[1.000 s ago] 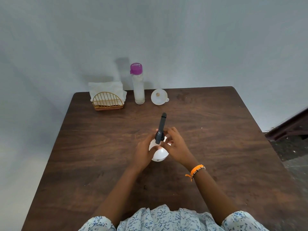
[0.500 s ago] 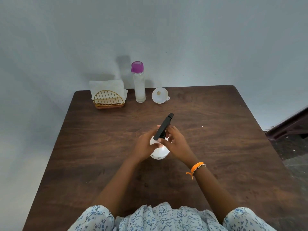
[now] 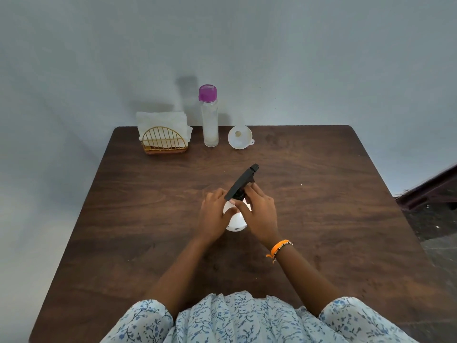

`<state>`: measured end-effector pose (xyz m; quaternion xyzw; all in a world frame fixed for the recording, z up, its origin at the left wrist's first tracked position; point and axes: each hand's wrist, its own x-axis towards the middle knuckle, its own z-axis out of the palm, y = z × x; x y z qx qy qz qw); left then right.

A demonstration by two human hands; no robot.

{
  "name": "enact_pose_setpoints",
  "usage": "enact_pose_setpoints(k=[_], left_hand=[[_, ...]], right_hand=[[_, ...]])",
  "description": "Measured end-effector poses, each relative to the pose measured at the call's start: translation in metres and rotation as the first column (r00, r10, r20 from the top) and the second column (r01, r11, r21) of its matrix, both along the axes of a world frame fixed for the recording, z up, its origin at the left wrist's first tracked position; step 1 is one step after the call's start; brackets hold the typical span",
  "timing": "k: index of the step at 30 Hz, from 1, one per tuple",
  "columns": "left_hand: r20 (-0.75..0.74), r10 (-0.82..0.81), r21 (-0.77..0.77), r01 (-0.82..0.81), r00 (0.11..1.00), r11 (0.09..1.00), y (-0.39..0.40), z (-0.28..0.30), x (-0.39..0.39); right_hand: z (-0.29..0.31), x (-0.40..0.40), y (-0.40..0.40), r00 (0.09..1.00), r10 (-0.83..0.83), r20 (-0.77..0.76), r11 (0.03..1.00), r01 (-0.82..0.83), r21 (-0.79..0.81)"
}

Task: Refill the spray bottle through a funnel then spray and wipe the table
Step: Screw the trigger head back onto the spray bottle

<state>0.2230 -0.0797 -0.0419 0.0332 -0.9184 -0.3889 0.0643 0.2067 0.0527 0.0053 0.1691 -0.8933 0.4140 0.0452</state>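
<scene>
Black trigger head looks like it's getting unscrewed: left hand grips the spray bottle mid-table, right hand pinches the collar, I think. Next grab the funnel behind the bottle.

Bare forearms, short floral sleeves

White blouse printed with small blue sprigs; an orange thread bracelet with tiny beads circles the right wrist.

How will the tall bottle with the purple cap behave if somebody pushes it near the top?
The tall bottle is slim with a narrow base, so it would probably tip rather than slide. Its clear body seems mostly empty, hence likely light. Lying down, it could roll toward the funnel.
</scene>
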Motion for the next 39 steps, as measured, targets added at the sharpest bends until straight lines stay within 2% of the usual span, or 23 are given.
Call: enact_pose_setpoints(k=[3, 6, 9, 12, 14, 17, 21, 25, 29, 33, 39], left_hand=[[0.036, 0.005, 0.052, -0.007, 0.999, 0.999, 0.001, 0.011, -0.002], [0.139, -0.182, 0.109, 0.168, 0.973, 0.98, -0.009, 0.025, -0.012], [0.252, -0.381, 0.197, 0.338, 0.89, 0.92, -0.017, 0.028, -0.022], [0.331, -0.446, 0.25, 0.379, 0.832, 0.891, -0.016, 0.027, -0.024], [0.329, -0.463, 0.292, 0.378, 0.823, 0.879, -0.014, 0.024, -0.023], [0.269, -0.439, 0.333, 0.345, 0.857, 0.878, -0.011, 0.014, -0.016], [0.169, -0.347, 0.334, 0.278, 0.922, 0.901, -0.007, 0.005, -0.005], [0.089, -0.285, 0.277, 0.252, 0.954, 0.927, -0.002, 0.002, -0.001], [0.013, -0.259, 0.22, 0.25, 0.966, 0.943, 0.003, 0.0, 0.002], [-0.002, -0.253, 0.147, 0.251, 0.967, 0.957, 0.002, -0.006, 0.004], [-0.029, -0.11, 0.133, 0.113, 0.994, 0.985, 0.016, -0.011, 0.011]], right_hand=[[0.002, -0.003, 0.002, 0.997, 0.054, 0.053, 0.996, -0.05, -0.08], [0.008, -0.01, 0.01, 0.969, 0.177, 0.171, 0.975, -0.149, -0.164], [0.018, -0.019, 0.019, 0.91, 0.319, 0.266, 0.944, -0.281, -0.172], [0.027, -0.028, 0.027, 0.857, 0.388, 0.34, 0.922, -0.36, -0.143], [0.027, -0.031, 0.03, 0.85, 0.399, 0.344, 0.916, -0.384, -0.113], [0.018, -0.027, 0.031, 0.893, 0.354, 0.278, 0.935, -0.348, -0.073], [0.003, -0.018, 0.025, 0.965, 0.239, 0.105, 0.971, -0.241, 0.008], [-0.002, -0.008, 0.015, 0.997, 0.08, -0.014, 0.996, -0.079, 0.043], [-0.006, -0.003, 0.011, 0.998, -0.006, -0.059, 0.994, 0.012, 0.106], [-0.008, 0.001, 0.006, 0.995, -0.06, -0.078, 0.992, 0.068, 0.105], [-0.011, 0.005, 0.0, 0.989, -0.133, -0.069, 0.986, 0.139, 0.09]])
